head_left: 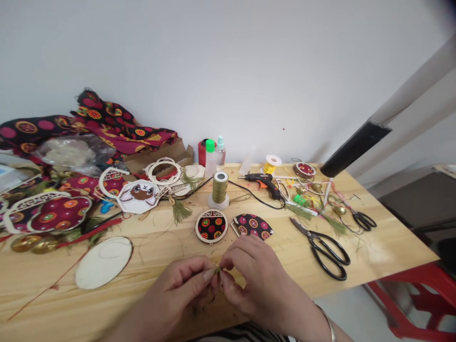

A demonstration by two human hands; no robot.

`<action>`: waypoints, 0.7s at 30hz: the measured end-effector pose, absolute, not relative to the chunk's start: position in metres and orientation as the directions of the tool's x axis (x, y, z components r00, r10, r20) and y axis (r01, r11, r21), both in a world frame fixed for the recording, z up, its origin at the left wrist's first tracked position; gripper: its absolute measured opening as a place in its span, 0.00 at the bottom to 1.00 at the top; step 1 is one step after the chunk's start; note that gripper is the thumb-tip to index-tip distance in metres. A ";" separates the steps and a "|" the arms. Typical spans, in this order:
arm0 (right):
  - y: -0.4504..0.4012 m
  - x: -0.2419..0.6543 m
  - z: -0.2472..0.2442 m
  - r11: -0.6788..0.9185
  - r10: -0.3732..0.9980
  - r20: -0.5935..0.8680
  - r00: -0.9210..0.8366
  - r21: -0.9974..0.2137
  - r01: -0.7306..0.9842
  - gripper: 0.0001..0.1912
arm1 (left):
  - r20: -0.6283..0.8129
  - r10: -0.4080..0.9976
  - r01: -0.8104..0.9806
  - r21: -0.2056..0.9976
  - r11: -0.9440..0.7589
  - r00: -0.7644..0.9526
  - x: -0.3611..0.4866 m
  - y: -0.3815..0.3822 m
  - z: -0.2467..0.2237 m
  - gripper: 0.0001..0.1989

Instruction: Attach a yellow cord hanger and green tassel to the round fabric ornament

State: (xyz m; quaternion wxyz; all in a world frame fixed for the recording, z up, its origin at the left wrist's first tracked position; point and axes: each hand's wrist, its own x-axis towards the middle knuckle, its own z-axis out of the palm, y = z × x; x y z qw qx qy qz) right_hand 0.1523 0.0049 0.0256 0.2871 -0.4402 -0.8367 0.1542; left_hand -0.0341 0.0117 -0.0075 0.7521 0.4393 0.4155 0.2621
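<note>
My left hand [185, 287] and my right hand [254, 280] meet at the front of the table. Between their fingertips is a small bit of olive-green thread [217, 269], pinched from both sides; most of it is hidden by the fingers. Just beyond lies a round wooden-framed ornament [211, 226] with patterned fabric inside. Beside it, near my right knuckles, is a fan-shaped piece covered in dark patterned fabric [253, 225]. A spool of olive-green thread [220, 187] stands upright behind the round ornament.
Black-handled scissors [326, 249] lie at right, with a smaller pair [363, 220] farther off. A glue gun [265, 183] with a cord rests behind. Fabric, wooden frames and a sheep-face ornament [138, 196] crowd the left. A white oval disc [104, 262] lies left of my hands.
</note>
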 end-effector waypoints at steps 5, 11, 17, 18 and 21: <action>0.004 0.151 0.027 0.565 0.825 0.327 -0.462 -0.484 0.668 0.03 | -0.377 0.792 0.226 0.926 0.303 0.480 -0.037 0.013 0.006 0.18; 0.005 0.151 0.024 0.579 0.815 0.363 -0.452 -0.488 0.653 0.04 | -0.370 0.793 0.259 0.926 0.275 0.484 -0.037 0.014 0.006 0.18; 0.007 0.150 0.019 0.583 0.812 0.400 -0.426 -0.511 0.632 0.05 | -0.365 0.789 0.199 0.931 0.306 0.495 -0.035 0.014 0.003 0.17; 0.007 0.150 0.019 0.583 0.811 0.407 -0.420 -0.517 0.627 0.06 | -0.358 0.791 0.182 0.934 0.309 0.496 -0.035 0.013 0.003 0.17; 0.007 0.151 0.018 0.592 0.805 0.432 -0.407 -0.536 0.602 0.06 | -0.342 0.797 0.116 0.937 0.330 0.498 -0.036 0.012 0.001 0.17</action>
